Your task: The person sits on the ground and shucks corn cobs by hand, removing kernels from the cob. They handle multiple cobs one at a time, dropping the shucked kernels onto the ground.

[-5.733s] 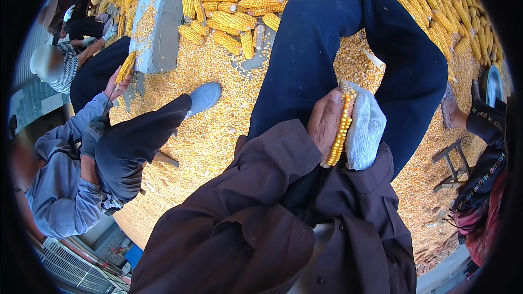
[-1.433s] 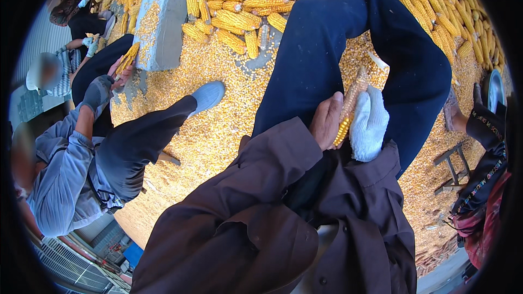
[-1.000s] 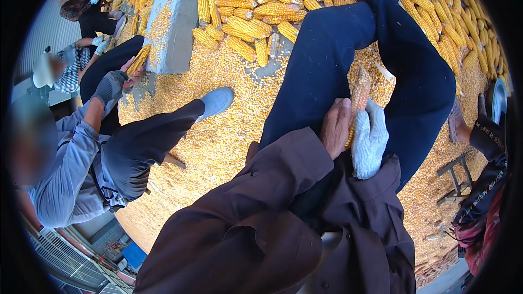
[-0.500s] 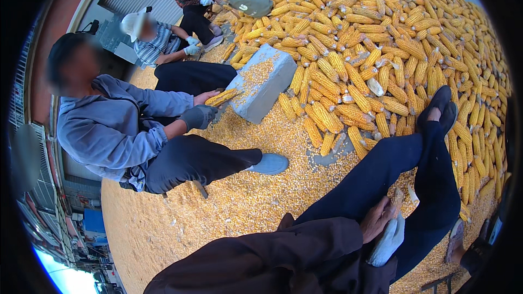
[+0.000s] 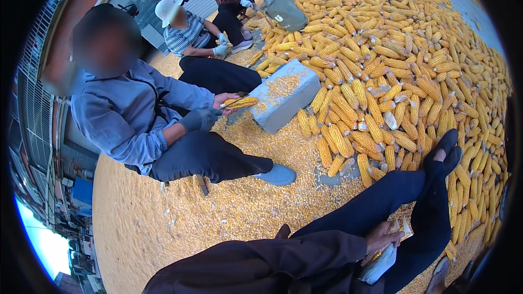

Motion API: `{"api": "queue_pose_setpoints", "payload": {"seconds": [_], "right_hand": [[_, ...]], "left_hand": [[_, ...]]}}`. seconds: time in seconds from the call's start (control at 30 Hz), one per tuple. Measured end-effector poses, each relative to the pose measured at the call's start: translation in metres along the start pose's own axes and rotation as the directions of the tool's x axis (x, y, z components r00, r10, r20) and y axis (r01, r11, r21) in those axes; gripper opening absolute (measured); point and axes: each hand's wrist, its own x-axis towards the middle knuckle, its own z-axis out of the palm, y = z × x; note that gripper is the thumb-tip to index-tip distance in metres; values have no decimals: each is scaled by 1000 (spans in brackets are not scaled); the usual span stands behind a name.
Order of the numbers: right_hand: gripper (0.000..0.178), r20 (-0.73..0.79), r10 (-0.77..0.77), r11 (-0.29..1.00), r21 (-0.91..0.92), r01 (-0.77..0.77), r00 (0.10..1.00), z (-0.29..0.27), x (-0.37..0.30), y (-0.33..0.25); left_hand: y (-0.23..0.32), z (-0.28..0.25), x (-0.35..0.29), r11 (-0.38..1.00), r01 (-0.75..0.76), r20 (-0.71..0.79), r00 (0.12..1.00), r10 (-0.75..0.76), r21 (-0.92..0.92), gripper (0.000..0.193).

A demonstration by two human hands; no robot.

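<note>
A broad heap of yellow corn cobs (image 5: 414, 60) covers the far right part of the ground, running to its right edge. Before it, loose kernels (image 5: 229, 207) carpet the ground toward the near left. A person in a grey-blue jacket (image 5: 128, 117) sits at the left on that carpet, legs stretched toward the middle, holding a cob (image 5: 239, 102) against the end of a grey block (image 5: 286, 93) that lies at the heap's near edge with kernels scattered on its top. Two more people (image 5: 188, 30) sit at the far left edge, working cobs with gloved hands beside a grey-green bag (image 5: 286, 13).

The wearer's crossed legs in dark blue trousers (image 5: 403, 201) reach from the near edge toward the heap, shoes (image 5: 447, 147) resting among the cobs. The left hand (image 5: 381, 235), coming out of a dark brown sleeve (image 5: 261, 264), is bare and lies over the lap, its grip closed around a partly stripped corn cob (image 5: 400, 228) that is mostly hidden. The right hand (image 5: 381, 261), in a white glove, sits just beneath and touching the left one; whether its grip is closed on anything I cannot tell.
</note>
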Motion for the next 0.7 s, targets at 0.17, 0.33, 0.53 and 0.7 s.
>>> {"api": "queue_pose_setpoints", "payload": {"seconds": [0.17,0.33,0.53,0.7], "right_hand": [[24,-20,-21,999,-33,20,1000,16,-13,-19],[24,-12,-21,995,-95,20,1000,23,-32,-34],[24,-19,-28,988,-153,25,999,29,-34,-42],[24,-4,-8,987,-158,7,1000,35,-35,-47]], "left_hand": [[-4,-2,6,993,-115,20,993,114,31,25],[5,-1,6,996,-88,27,996,87,16,28],[8,11,5,995,-41,39,998,44,-92,27],[8,11,3,995,-6,-11,1000,5,-99,26]]}}
